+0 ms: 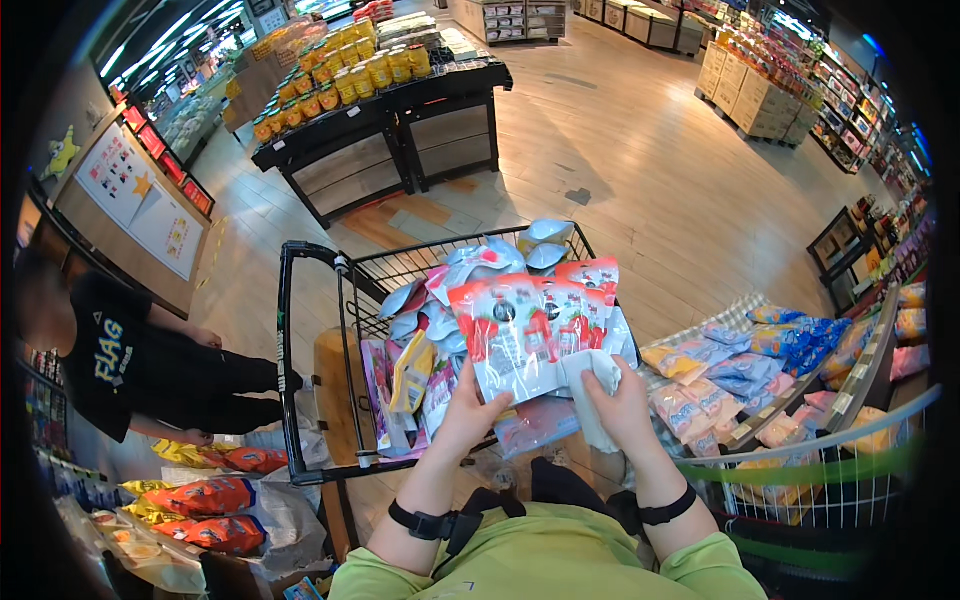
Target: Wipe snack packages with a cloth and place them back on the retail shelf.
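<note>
Several silver-and-red snack packets (530,335), fanned out, are clamped at their lower edges between a shopper's left hand (468,412) and right hand (622,400), raised just above a black wire shopping cart (300,360) heaped with more pouches (440,300). To the right, a shelf (860,385) holds orange, pink and blue bags (760,350). At left, another person in a black shirt (105,360) crouches beside orange packets (205,495) near the floor, with a display table of yellow jars (340,85) standing beyond
</note>
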{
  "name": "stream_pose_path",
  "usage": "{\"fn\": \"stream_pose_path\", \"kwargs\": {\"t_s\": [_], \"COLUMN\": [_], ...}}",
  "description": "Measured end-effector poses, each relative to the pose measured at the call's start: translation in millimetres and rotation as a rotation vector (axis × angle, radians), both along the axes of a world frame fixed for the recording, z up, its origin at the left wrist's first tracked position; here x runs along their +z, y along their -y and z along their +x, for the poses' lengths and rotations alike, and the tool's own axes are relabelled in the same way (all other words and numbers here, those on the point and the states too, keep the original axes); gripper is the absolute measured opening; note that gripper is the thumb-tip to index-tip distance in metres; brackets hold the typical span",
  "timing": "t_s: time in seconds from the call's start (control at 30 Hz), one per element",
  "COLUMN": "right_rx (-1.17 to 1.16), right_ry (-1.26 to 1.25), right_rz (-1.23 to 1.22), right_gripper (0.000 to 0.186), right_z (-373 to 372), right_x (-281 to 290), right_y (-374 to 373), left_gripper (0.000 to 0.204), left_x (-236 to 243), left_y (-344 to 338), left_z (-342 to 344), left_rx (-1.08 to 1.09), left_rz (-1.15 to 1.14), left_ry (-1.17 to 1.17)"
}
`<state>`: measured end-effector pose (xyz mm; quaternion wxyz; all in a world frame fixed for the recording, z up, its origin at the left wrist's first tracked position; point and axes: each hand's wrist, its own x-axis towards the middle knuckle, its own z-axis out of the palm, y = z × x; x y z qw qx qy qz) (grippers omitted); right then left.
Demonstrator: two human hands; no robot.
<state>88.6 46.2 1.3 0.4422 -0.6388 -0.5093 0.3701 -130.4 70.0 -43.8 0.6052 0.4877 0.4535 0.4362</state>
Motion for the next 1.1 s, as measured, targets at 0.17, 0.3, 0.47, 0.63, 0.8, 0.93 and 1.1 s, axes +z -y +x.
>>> {"fn": "stream_pose_path", "kwargs": {"t_s": [0.17, 0.3, 0.47, 0.63, 0.8, 0.93, 1.1], "right_rx": [0.243, 0.373, 0.467, 0.525, 0.563, 0.501, 0.073], "right_ry": [0.201, 0.237, 0.269, 0.318, 0.197, 0.182, -0.510], "right_rz": [0.165, 0.142, 0.122, 0.050, 0.168, 0.260, -0.248], "right_gripper": [0.030, 0.036, 0.042, 0.048, 0.046, 0.039, 0.028], "right_z": [0, -3, -4, -16, -15, 4, 20], "right_x": [-13, -20, -28, -40, -55, -15, -6], "right_y": [-7, -12, -20, -20, -22, -15, -10], "left_gripper": [0.094, 0.088, 0.074, 0.071, 0.075, 0.071, 0.043], "left_x": [-14, -9, -18, -17, -9, 39, 49], "left_y": [1, -3, -12, -5, 6, 29, 42], "left_z": [20, 30, 27, 34, 37, 27, -16], "left_rx": [0.116, 0.172, 0.077, 0.089, 0.182, 0.232, 0.411], "left_rz": [0.246, 0.321, 0.300, 0.293, 0.353, 0.526, -0.118], "left_ry": [-0.569, -0.725, -0.789, -1.015, -1.111, -1.048, -0.128]}}
